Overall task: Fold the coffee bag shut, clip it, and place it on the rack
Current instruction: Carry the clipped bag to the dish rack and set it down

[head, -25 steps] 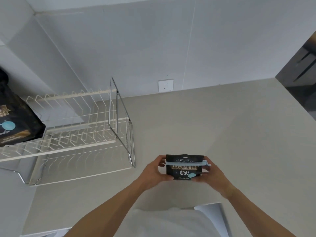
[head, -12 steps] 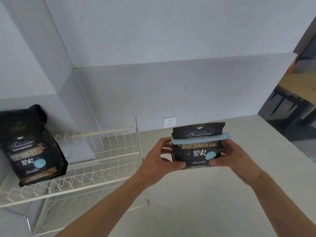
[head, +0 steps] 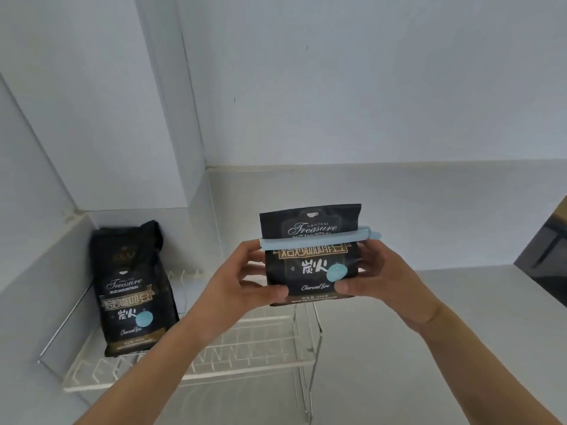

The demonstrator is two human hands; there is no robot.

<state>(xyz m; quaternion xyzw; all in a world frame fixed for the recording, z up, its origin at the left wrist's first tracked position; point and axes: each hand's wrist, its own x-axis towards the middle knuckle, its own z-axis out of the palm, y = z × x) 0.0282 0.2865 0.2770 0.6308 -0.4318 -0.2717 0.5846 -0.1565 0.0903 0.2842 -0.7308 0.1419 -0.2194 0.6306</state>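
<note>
A: Where is the coffee bag?

B: The black coffee bag [head: 310, 256] is held upright in the air above the right end of the white wire rack [head: 245, 354]. A pale blue clip [head: 319, 240] runs across its folded top.

A: And the grip?

B: The left hand [head: 239, 289] clasps its left edge, the right hand [head: 380, 280] its right edge, thumbs on the front.

A: Anything else?

B: A second coffee bag [head: 132, 289] stands on the rack's left end, on the grey bench [head: 445, 348].
</note>
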